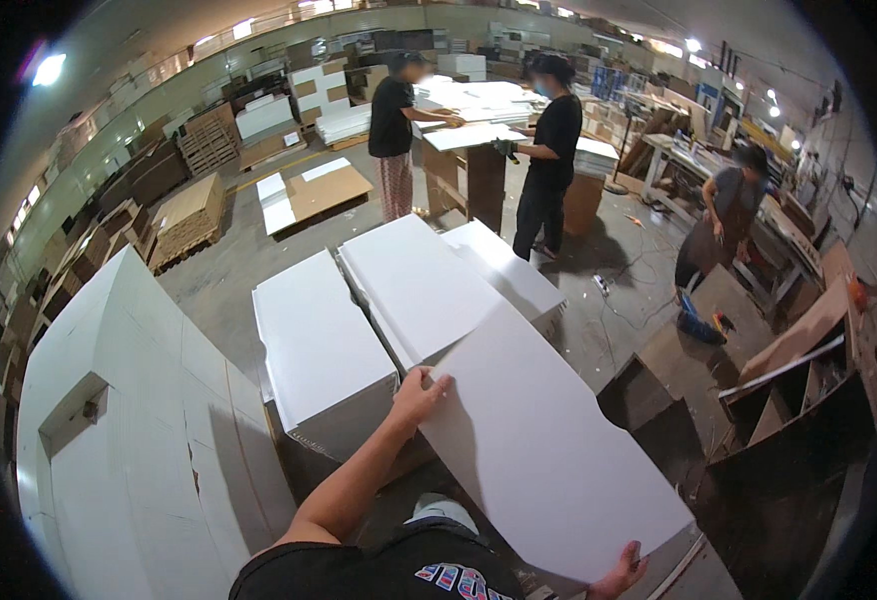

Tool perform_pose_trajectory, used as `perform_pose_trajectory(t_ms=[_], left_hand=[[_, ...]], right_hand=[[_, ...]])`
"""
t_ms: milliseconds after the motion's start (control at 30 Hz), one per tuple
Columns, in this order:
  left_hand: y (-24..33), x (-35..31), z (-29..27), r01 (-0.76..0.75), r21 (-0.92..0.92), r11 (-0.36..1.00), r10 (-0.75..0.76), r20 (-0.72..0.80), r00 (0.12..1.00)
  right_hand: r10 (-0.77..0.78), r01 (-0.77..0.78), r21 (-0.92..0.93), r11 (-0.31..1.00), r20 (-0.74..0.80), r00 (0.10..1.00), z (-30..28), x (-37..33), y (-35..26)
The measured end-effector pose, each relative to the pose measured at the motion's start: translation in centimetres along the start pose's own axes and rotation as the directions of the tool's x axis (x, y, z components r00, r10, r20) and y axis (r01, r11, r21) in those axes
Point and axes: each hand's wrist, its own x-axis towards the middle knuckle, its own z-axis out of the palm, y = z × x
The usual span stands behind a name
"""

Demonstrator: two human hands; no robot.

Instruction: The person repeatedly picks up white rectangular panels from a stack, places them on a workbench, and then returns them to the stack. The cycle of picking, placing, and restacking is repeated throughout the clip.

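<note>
A large white panel [549,440] with a shallow notch in its right edge lies tilted across the middle, its far end over a stack of white panels [419,285]. My left hand [421,396] is closed on the panel's left edge, thumb on top. At the near right corner, my right hand [621,574] grips the panel's near edge; part of that hand is hidden beneath it. Beside my left forearm stands another stack of white panels [324,335], and a third white stack [504,268] shows behind the held panel.
A tall pile of white boards [149,420] stands close at my left. Wooden boxes [789,400] and a blue power tool [701,325] are at right. Two people [394,130] work at a far stack; another person [729,215] is by a bench. A cable [624,310] crosses the floor.
</note>
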Motion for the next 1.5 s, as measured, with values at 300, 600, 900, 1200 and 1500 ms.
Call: perform_pose_trajectory(t_ms=[300,600,900,1200,1500], left_hand=[[6.9,12.3,-2.2,-0.189,-0.935,0.301,0.01,-0.195,0.981],[4.2,23.1,-7.7,-0.294,-0.927,0.231,0.146,-0.266,0.953],[-0.1,27.0,-15.6,-0.027,-0.995,0.093,0.219,-0.006,0.976],[3.9,20.9,-14.1,-0.075,-0.913,0.401,-0.011,-0.087,0.996],[5.3,15.9,-9.3,-0.169,-0.821,0.545,-0.3,-0.379,0.875]], right_hand=[[-0.673,0.731,0.269,0.627,0.66,0.334,19.8,0.0,-21.0],[-0.594,0.956,0.277,0.096,0.787,-0.168,45.2,-0.8,-21.8],[-0.462,0.876,0.482,-0.003,0.777,-0.429,60.5,1.7,-18.5],[-0.424,0.795,0.6,0.088,0.745,-0.515,71.7,7.8,-11.2],[-0.342,0.707,0.7,0.097,0.691,-0.637,75.2,12.8,-6.2]])
